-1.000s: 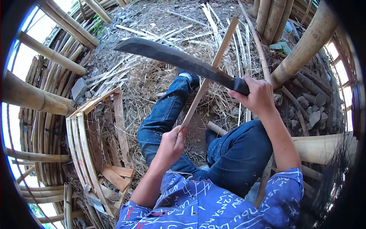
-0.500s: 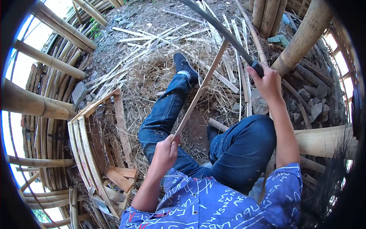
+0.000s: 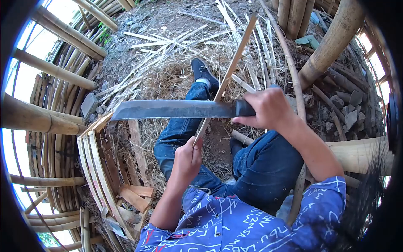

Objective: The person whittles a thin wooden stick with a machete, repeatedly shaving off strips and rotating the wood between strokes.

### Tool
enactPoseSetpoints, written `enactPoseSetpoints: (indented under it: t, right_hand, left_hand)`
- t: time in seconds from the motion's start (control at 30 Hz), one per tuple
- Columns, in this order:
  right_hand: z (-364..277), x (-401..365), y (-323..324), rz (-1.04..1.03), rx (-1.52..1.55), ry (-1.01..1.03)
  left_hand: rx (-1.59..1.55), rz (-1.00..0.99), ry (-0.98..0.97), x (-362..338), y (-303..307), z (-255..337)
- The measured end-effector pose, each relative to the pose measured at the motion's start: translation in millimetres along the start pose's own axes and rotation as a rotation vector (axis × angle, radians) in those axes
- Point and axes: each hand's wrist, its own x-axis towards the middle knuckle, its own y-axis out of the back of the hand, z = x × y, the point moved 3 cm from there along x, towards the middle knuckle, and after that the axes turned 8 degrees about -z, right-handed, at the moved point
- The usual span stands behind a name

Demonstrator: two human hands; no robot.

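Fingers: those of the left hand are closed tight around the low end of the bamboo strip; those of the right hand are wrapped around the dark handle of the knife.
Strip: it stands slanted between the knees, its top pointing away from the person.
Blade: it lies level across the strip, just above the left hand, the tip pointing left.
Progress: the strip looks whole, and I cannot tell if the edge is already in it. Judging from the shavings and thin slats on the ground, a good deal of such work is done.
Around: a woven frame is at the left, thick poles and stones at the right.
In the way: the left leg and shoe lie under the blade.
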Motion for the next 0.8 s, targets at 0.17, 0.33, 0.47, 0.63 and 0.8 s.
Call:
enactPoseSetpoints:
  t: [0.17, 0.33, 0.47, 0.63, 0.8]
  right_hand:
    - [6.9, 2.4, 6.2, 0.096, 0.04, 0.039]
    - [12.5, -2.2, 10.1, 0.167, 0.0, 0.039]
    - [16.1, -5.0, 9.4, 0.146, -0.034, 0.016]
    - [17.0, -6.1, 14.1, 0.167, -0.055, 0.008]
    - [31.3, -13.5, 7.2, 0.101, -0.041, -0.119]
  left_hand:
    - [-0.085, -0.039, -0.013, 2.1, -0.3, 4.0]
    - [-0.089, -0.063, -0.004, 4.1, 3.0, 10.0]
    - [-0.067, -0.05, 0.001, 2.6, 6.9, 13.2]
    - [-0.029, -0.002, -0.038, -0.2, 14.3, 12.7]
    - [0.037, -0.04, 0.05, -9.3, 22.3, 3.3]
